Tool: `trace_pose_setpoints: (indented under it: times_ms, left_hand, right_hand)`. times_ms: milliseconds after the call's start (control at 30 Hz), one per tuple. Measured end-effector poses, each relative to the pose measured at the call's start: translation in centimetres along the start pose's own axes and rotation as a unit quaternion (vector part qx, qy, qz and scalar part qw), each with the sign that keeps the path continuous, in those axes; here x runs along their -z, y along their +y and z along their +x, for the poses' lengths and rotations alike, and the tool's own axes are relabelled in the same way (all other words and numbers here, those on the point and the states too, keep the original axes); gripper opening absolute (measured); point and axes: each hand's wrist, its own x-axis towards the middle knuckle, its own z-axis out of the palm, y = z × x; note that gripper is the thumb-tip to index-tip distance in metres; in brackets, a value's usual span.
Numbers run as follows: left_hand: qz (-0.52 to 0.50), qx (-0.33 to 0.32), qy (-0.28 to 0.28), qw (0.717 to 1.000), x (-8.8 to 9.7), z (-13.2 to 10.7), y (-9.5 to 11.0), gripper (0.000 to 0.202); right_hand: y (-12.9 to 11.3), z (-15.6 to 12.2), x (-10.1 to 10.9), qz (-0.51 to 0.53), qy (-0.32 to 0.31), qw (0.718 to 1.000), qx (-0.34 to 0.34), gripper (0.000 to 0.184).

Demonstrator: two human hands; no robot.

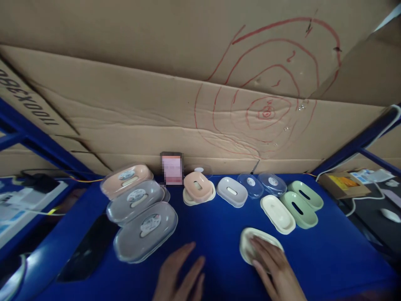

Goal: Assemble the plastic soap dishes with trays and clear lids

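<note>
My left hand (181, 274) hovers over the blue table near its front, fingers spread and holding nothing. To the right, my right hand (272, 261) is on a cream soap dish (246, 246); its fingers reach over the dish and the thumb lies at the near side, slightly blurred. Just behind that dish lies another cream soap dish (277, 214). Two green soap dishes (299, 209) sit side by side at the right. Farther back are a lilac-grey soap dish (232, 193) and a peach dish (198, 186) resting on a cream piece.
Lidded soap dishes (145, 232) with round labels stand at the left, beside a dark flat panel (89, 246). Two transparent lids (272, 184) lie at the back. A small pixelated box (172, 169) leans against the cardboard wall (140, 108). Blue frame bars (354, 138) flank the table.
</note>
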Motion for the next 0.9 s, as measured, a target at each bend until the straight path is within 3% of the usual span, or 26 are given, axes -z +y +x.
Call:
trace_pose_setpoints:
  times_ms: [67,133,233,300,433,567,700,900]
  left_hand:
    - [-0.003,-0.114,-0.087,0.99,-1.6,3.0,1.3,0.062]
    - [0.008,-0.183,-0.16,0.97,-2.8,5.8,1.6,0.057]
    - [0.0,-0.209,-0.218,0.953,-3.8,8.4,1.0,0.035]
    - [0.003,-0.198,-0.227,0.954,-4.1,8.7,0.3,0.026]
    - [-0.023,-0.149,-0.211,0.966,-4.3,8.3,-1.0,0.024]
    - [-0.037,-0.096,-0.206,0.973,-3.9,8.3,-2.3,0.021]
    - [-0.027,-0.082,-0.215,0.973,-3.4,8.5,-2.9,0.026]
    - [-0.004,-0.081,-0.227,0.97,-3.1,8.6,-2.5,0.054]
  right_hand:
    - [-0.9,4.1,0.0,0.048,-0.005,0.999,0.011,0.05]
    - [-0.4,8.2,-0.2,0.068,0.012,0.997,0.027,0.045]
    - [2.1,12.9,-1.7,0.056,0.001,0.998,0.03,0.041]
    - [3.7,14.4,-3.3,0.041,-0.017,0.999,0.026,0.039]
    - [5.4,13.9,-5.4,0.067,-0.023,0.997,0.009,0.037]
    - [5.4,13.1,-4.9,0.156,-0.004,0.987,-0.031,0.038]
    - [5.4,13.2,-4.3,0.187,0.025,0.979,-0.078,0.034]
    - [5.5,13.0,-4.8,0.07,-0.066,0.995,0.011,0.045]
